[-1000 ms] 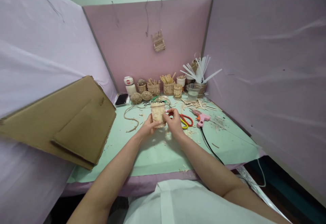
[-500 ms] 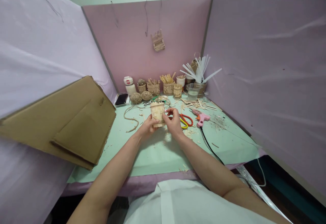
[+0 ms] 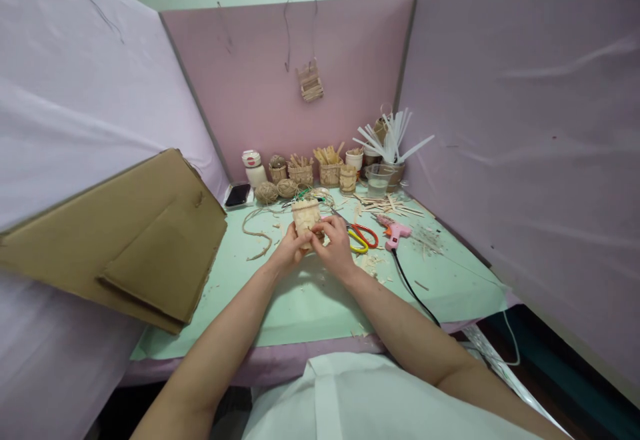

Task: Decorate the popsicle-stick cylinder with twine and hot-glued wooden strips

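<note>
A small pale wooden cup (image 3: 305,213) with a raised band below its rim is held up over the table, tilted slightly. My left hand (image 3: 290,248) wraps round its lower left side, thumb on the front. At the cup's lower front right, my right hand (image 3: 334,245) has thumb and forefinger pinched together against the surface. Whatever sits between those fingertips is too small to make out. Just right of my right hand lie scissors (image 3: 369,235) with red and yellow handles. Farther right rests a pink glue gun (image 3: 397,232) with a black cord.
Twine balls (image 3: 267,192), a phone (image 3: 238,195), a white bottle (image 3: 255,170) and stick-filled baskets (image 3: 331,175) line the back. A clear cup of liquid (image 3: 377,183) stands near white glue sticks (image 3: 399,135). Loose wooden sticks (image 3: 393,205) lie before them. A cardboard piece (image 3: 150,240) leans left.
My right hand has moved left, from the cup's right edge onto its lower front, fingertips now pinched there. The cup has shifted slightly left and tilted.
</note>
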`<state>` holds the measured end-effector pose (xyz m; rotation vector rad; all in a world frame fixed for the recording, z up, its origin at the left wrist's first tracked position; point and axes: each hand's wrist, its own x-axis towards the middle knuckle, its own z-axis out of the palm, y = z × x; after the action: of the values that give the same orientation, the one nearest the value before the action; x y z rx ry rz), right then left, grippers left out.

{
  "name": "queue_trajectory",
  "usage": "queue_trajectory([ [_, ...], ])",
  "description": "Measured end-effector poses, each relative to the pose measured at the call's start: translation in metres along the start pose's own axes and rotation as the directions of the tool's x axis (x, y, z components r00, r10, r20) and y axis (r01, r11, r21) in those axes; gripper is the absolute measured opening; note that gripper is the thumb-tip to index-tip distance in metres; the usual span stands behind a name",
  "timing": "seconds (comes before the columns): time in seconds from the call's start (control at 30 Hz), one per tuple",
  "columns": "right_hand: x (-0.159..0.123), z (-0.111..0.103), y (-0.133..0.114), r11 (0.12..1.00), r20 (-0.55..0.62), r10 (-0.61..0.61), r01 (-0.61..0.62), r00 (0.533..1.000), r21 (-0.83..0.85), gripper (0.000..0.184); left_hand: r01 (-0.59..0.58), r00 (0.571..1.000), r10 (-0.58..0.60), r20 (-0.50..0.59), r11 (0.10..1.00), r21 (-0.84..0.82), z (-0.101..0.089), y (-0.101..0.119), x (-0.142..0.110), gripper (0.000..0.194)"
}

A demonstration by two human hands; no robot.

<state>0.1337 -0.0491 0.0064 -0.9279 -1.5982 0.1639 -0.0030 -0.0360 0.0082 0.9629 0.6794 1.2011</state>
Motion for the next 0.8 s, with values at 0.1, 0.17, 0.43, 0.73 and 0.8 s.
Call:
queue_trajectory([
  [0.1, 0.001, -0.0014, 0.0006, 1.0, -0.019, 0.008, -0.008, 1.0, 0.024, 0.009, -0.009, 1.0, 0.008, 0.008, 1.0, 0.02, -0.001, -0.0001, -0.0005, 0.072],
  [0.17, 0.0013, -0.002, 0.0018, 0.999, -0.005, 0.005, -0.005, 1.0, 0.035, 0.012, -0.016, 1.0, 0.016, 0.003, 0.999, 0.03, -0.0018, -0.0008, -0.0005, 0.072],
  [0.43, 0.0008, -0.0022, 0.0057, 0.997, 0.03, -0.056, 0.057, 0.998, -0.044, 0.015, -0.027, 0.998, 0.032, -0.055, 0.995, 0.092, -0.0012, -0.0037, 0.0005, 0.074],
  [0.73, 0.0, -0.0025, 0.0032, 0.993, -0.017, -0.065, 0.063, 0.998, -0.096, 0.011, -0.057, 0.997, 0.062, -0.039, 0.992, 0.108, -0.0011, -0.005, 0.0011, 0.059],
  [0.8, 0.0, -0.0026, 0.0029, 0.992, -0.014, -0.079, 0.078, 0.997, -0.101, 0.011, -0.059, 0.996, 0.067, -0.057, 0.991, 0.123, 0.0, -0.0039, 0.0011, 0.051],
])
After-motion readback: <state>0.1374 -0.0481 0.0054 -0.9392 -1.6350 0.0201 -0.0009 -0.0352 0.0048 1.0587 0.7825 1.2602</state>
